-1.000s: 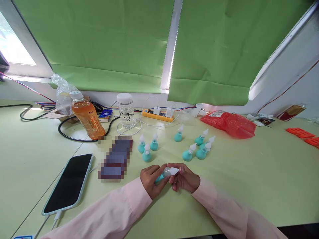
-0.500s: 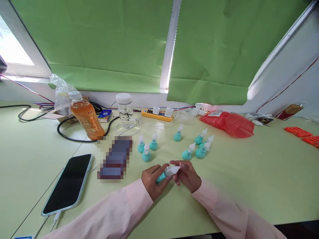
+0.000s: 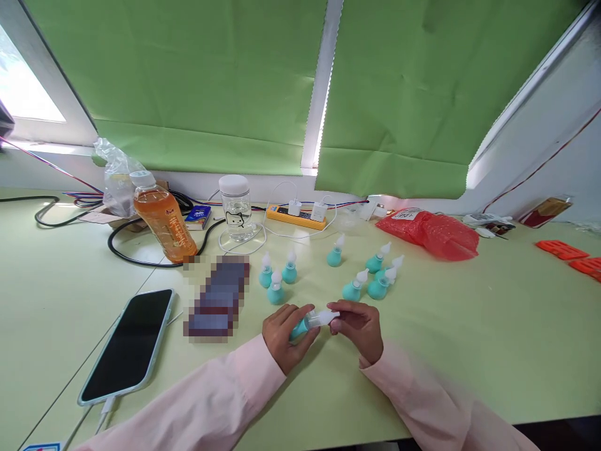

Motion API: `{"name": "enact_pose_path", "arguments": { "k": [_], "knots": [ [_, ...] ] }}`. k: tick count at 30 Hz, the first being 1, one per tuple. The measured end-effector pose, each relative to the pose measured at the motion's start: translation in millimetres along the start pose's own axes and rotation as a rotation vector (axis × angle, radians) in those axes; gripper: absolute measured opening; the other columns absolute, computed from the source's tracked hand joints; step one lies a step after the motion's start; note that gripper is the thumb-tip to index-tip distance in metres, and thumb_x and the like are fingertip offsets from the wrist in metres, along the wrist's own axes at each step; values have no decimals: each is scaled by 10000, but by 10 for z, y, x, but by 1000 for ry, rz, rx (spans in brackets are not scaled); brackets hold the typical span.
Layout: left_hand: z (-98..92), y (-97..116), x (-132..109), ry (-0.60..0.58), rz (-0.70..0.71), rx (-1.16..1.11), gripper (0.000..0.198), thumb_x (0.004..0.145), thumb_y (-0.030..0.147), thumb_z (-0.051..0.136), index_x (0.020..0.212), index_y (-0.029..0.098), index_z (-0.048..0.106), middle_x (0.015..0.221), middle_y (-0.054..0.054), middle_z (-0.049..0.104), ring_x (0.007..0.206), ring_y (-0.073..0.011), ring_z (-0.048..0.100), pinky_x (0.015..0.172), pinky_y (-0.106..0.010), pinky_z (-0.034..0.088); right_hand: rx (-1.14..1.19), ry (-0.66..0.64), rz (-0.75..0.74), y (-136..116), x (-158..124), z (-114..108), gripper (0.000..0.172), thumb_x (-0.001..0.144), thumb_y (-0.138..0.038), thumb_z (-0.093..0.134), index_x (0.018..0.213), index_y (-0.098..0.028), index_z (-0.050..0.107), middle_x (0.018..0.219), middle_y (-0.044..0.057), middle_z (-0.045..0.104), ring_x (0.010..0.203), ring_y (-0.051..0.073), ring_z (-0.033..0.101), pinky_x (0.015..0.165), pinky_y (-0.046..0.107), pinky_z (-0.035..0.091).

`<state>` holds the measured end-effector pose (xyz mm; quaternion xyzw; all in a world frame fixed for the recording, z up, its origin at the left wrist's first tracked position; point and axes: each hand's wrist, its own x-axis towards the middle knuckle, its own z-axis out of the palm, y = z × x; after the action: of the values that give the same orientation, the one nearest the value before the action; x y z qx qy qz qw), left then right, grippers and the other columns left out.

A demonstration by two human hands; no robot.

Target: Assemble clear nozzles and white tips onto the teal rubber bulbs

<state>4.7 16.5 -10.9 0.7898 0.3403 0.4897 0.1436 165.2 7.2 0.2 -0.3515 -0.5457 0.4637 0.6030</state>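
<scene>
My left hand (image 3: 287, 338) is closed around a small nasal aspirator (image 3: 322, 318) with a teal bulb, a clear middle and a white tapered tip. It lies nearly level, tip pointing right. The fingers of my right hand (image 3: 359, 326) are closed at the end of that tip, thumb below and forefinger above. Beyond my hands, several matching aspirators stand on their bulbs. Three form a left cluster around one aspirator (image 3: 275, 291), another aspirator (image 3: 334, 254) stands alone in the middle, and the right group includes a leaning aspirator (image 3: 355, 288).
The pale green table (image 3: 451, 351) holds a phone (image 3: 129, 347) on a cable and a blurred-out dark object (image 3: 218, 297) at left. Behind are an orange drink bottle (image 3: 164, 219), a lidded jar (image 3: 236, 213), a yellow power strip (image 3: 282, 216) and a red plastic package (image 3: 432, 232).
My right hand's fingers have drawn together at the aspirator's white tip. My left hand has shifted slightly up and left, and the aspirator now lies more level.
</scene>
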Motion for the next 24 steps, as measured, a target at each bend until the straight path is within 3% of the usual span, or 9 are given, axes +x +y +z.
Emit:
{"name": "enact_pose_path", "arguments": {
  "k": [2,4,5,9,14,17,24],
  "knots": [
    [-13,71,-21,-35,-145,-88,321,755,270,498,1058,172,460,666,-14,571,566,-116,518,548,-241,430,-47,7,7,4,-21,31,191,533,-124,701,707,-197,672,534,-15,584,454,93,515,433,221,429],
    [-19,140,-32,-76,-290,-247,344,802,270,425,1129,171,391,606,12,542,504,-96,494,519,-222,421,-29,-32,135,23,-31,52,49,571,-174,685,611,-162,660,471,-13,558,383,75,477,370,203,384],
    [-18,169,-32,-96,-339,-334,330,818,272,395,1132,172,387,611,12,537,496,-89,487,516,-217,421,9,-54,231,38,-30,57,82,599,-216,669,564,-146,646,422,-17,532,330,59,435,324,189,336],
    [0,231,9,-147,-392,-601,254,835,300,354,963,154,518,742,-34,532,542,-82,483,526,-216,425,277,-133,562,120,-13,56,282,584,-380,661,482,-125,597,277,-53,417,218,15,269,253,158,147],
    [14,213,53,-143,-447,-660,191,785,281,466,851,133,567,665,-20,509,537,-83,462,493,-203,400,376,-202,667,179,-25,75,344,515,-442,685,470,-119,578,257,-62,395,202,6,235,254,153,115],
    [17,186,47,-116,-401,-620,182,765,254,500,861,134,600,653,-24,520,540,-88,468,483,-204,390,378,-211,687,174,-38,95,364,509,-449,686,444,-116,555,262,-58,400,204,5,238,253,152,109],
    [34,116,37,15,-125,-370,153,702,226,587,825,166,657,685,-44,552,602,-114,500,513,-223,407,359,-201,745,115,26,25,301,495,-352,711,442,-125,520,286,-61,409,234,6,253,266,151,102]
  ]
}}
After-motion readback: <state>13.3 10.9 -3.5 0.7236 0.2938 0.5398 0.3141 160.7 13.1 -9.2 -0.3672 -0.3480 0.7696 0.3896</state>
